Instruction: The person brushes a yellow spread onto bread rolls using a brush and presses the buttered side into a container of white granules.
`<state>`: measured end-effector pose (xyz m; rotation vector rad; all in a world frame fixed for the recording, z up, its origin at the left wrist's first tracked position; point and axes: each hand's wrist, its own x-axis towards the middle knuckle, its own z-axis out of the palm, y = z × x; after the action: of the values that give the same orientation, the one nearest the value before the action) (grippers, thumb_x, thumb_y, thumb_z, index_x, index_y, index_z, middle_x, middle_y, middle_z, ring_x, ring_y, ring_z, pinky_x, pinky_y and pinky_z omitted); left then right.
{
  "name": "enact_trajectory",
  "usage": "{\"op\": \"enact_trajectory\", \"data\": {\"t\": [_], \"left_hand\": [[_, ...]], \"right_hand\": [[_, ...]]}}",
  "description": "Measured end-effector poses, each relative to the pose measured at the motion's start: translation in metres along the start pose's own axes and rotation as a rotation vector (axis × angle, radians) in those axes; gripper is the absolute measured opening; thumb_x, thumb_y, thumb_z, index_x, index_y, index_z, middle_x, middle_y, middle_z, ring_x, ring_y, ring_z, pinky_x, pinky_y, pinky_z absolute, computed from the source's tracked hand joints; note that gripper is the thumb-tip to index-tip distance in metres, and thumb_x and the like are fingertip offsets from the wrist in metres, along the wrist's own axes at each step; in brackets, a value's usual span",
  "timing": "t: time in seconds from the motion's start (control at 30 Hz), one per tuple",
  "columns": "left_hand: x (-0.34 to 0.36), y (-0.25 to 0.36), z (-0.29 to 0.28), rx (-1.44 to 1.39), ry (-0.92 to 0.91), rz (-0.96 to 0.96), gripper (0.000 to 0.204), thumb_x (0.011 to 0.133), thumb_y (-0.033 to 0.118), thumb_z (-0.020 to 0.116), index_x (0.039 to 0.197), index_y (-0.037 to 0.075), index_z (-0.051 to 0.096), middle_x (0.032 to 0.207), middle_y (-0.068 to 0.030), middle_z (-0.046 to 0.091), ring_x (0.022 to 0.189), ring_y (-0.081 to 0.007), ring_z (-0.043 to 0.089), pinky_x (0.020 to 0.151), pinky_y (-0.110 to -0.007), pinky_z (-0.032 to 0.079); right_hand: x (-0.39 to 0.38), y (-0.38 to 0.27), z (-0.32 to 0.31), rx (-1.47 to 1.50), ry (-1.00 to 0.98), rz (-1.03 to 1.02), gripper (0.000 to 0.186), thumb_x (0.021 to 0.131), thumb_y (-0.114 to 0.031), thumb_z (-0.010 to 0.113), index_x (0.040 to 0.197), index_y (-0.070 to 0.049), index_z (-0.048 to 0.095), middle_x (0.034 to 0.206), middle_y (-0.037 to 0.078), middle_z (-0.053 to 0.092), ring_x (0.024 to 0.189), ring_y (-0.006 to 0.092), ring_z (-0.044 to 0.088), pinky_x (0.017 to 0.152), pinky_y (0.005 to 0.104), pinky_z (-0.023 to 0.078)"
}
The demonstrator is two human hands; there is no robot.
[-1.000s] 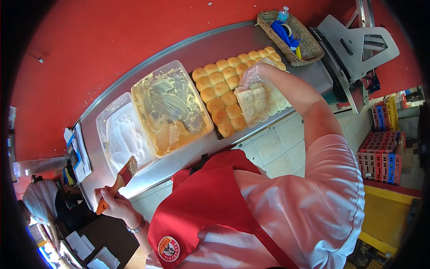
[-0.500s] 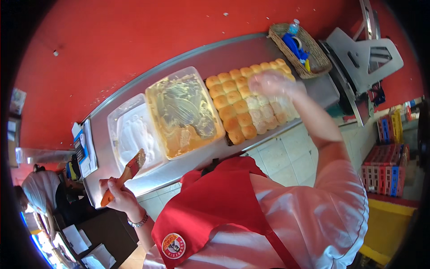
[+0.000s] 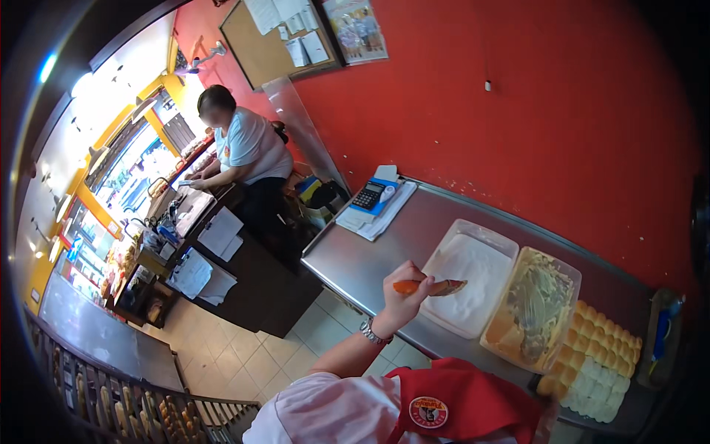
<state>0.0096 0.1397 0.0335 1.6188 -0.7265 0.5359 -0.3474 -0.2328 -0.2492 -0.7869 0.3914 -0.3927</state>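
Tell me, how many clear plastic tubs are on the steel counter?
2. One tub with white filling is beside the left hand; the other tub with yellowish spread lies between it and the bread rolls.

In my left hand [image 3: 403,296] knife [image 3: 433,287] had smooth orange plastic handle, smeared blade. Counter [image 3: 370,263] was brushed metal, dull sheen. Tubs [image 3: 473,285] were clear glossy plastic. Rolls [image 3: 603,348] looked matt, soft.

Orange-handled spatula [image 3: 429,287] held roughly level, blade pointing right, smeared with a brownish spread. Blade tip over the near-left edge of a clear rectangular tub [image 3: 473,274] holding white filling, open, lying on the desk. Just beside it on the right, touching, a second clear tub [image 3: 566,277] of yellowish, brown-streaked spread, open.
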Motion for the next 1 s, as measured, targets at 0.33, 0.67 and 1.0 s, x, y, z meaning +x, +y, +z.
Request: {"op": "enact_trajectory", "data": {"t": [0.33, 0.67, 1.0], "left_hand": [[0.021, -0.048, -0.069, 0.006, -0.014, 0.046, 0.019, 0.079, 0.008, 0.07, 0.068, 0.003, 0.056, 0.067, -0.0064, 0.053, 0.058, -0.0172, 0.051, 0.052, -0.029, 0.039], [0.029, -0.079, -0.144, 0.006, 0.034, -0.055, 0.021, 0.081, 0.01, 0.069, 0.066, 0.001, 0.057, 0.066, -0.0066, 0.056, 0.061, -0.0168, 0.05, 0.056, -0.028, 0.038], [0.04, -0.103, -0.174, 0.054, 0.054, -0.014, 0.02, 0.077, 0.009, 0.072, 0.067, 0.003, 0.055, 0.066, -0.0081, 0.053, 0.06, -0.0211, 0.05, 0.054, -0.031, 0.038]], "right_hand": [[0.033, 0.003, 0.025, 0.089, 0.552, -0.148, 0.058, 0.089, -0.047, 0.058, 0.13, -0.008, 0.046, 0.119, 0.004, 0.058, 0.102, 0.0193, 0.057, 0.085, 0.0321, 0.047], [0.07, -0.012, 0.05, 0.144, 0.562, -0.476, 0.074, 0.09, -0.049, 0.047, 0.144, -0.004, 0.025, 0.148, 0.014, 0.024, 0.135, 0.0276, 0.029, 0.108, 0.0443, 0.031], [0.033, -0.092, 0.163, 0.236, 0.461, -0.917, 0.087, 0.072, -0.029, 0.074, 0.14, 0.001, 0.029, 0.145, 0.018, 0.031, 0.132, 0.0314, 0.035, 0.101, 0.0412, 0.044]]}}
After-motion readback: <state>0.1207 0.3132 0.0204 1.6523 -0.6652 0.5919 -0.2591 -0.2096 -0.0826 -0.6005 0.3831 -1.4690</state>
